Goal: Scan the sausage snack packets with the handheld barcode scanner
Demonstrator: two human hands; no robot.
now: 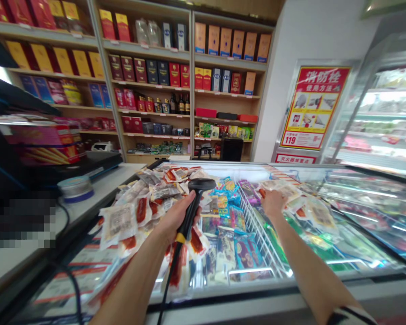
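Observation:
My left hand [182,214] is wrapped round the handle of a black corded barcode scanner [201,184], held upright with its head away from me. Below and beyond it, a heap of clear vacuum-packed food packets [143,209] with red-brown contents lies on the freezer's glass top. My right hand [274,203] reaches forward to a smaller group on the right. Its fingers are curled at a vacuum-packed food packet [284,188] and partly hidden by the hand's own back. More clear packets [320,214] lie just right of that hand.
Under the glass of the chest freezer [243,286], a white wire basket [262,230] divides blue ice-cream packs [245,250] from green ones. A counter [67,216] with a tape roll [75,187] stands left. Shelves of boxes [149,72] line the back wall. The scanner's cable [169,282] hangs toward me.

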